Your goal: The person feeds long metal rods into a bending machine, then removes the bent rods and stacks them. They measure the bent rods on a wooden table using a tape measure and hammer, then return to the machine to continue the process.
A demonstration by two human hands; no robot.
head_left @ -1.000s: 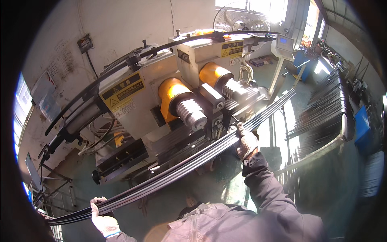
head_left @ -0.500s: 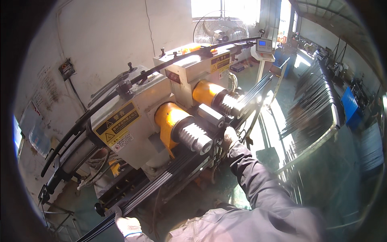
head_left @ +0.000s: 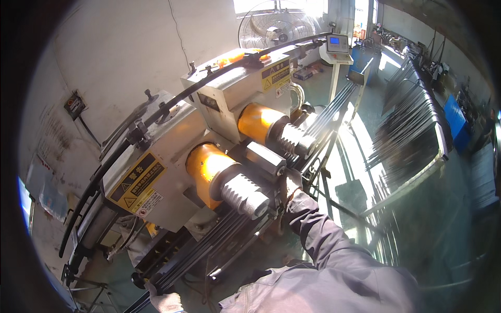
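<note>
A bundle of long, thin dark metal rods runs slantwise along the front of a grey machine, from lower left toward the upper right. At the lower edge my gloved left hand is closed on the rods, its thumb lying along them. My gloved right hand reaches farther out, beside the end of a hexagonal metal bar. It looks closed around the rods there, its fingers partly hidden. Two ribbed metal rollers, the near one and the far one, stick out of orange housings on either side of the bar.
A control box with a small screen stands on a post beyond the machine. At right a rack holds many thin rods. A large fan stands by the window. A black curved tube arches over the machine.
The view has shifted, so the machine sits farther left. Near the rollers the rods look closer together and nearer the machine. Both hands keep nearly the same places along the rods.
</note>
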